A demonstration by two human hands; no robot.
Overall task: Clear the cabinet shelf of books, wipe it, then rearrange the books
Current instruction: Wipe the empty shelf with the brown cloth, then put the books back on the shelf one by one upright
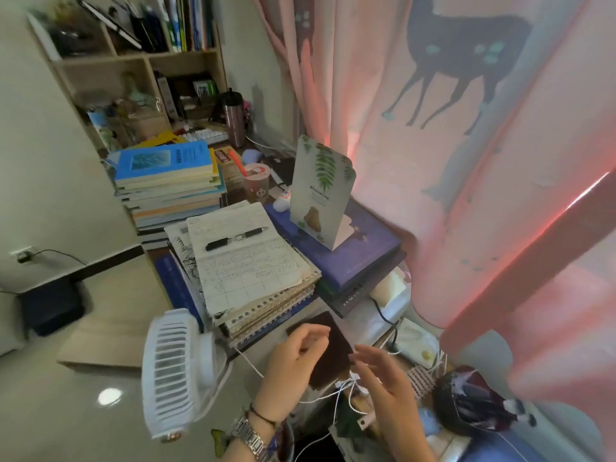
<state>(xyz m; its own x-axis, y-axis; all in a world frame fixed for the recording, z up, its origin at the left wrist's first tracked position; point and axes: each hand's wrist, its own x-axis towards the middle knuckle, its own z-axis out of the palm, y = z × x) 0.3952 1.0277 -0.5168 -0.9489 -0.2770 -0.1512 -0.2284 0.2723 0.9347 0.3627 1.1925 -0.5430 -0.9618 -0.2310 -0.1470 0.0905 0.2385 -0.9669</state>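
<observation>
Several piles of books crowd the table, and I take the spiral notebook stack [253, 278] as my landmark. Beyond it and to the left stands the tall pile topped by a blue book [163, 161]; to its right lie the purple books [340, 251] with a fern-printed card [321, 191] standing on them. A black pen [236, 239] lies loose on the top notebook. Further off past the tall pile, the cabinet shelf [133, 58] holds more upright books [186, 21], so by my reading the clearing is not finished.

Just in front of the stack hover both hands. My left hand [293, 358] has its fingers loosely curled, the grip holding nothing that I can make out. My right hand [383, 378] is spread with fingers relaxed, also empty. Between them lies a dark brown cloth [328, 351] (probably the wiping rag, though I cannot be sure).

What worries me: white cables [343, 391] tangle right under the hands and run toward the white fan [176, 371], which sits left of the stack at the table's near edge. A snagged cable could drag the fan off. The pen would roll if the notebooks are tilted, and the card would topple if the purple books shift.

Room is tight. The pink curtain [466, 161] presses in right of the stack, and the only open space I see is the floor [66, 395] to the left.
</observation>
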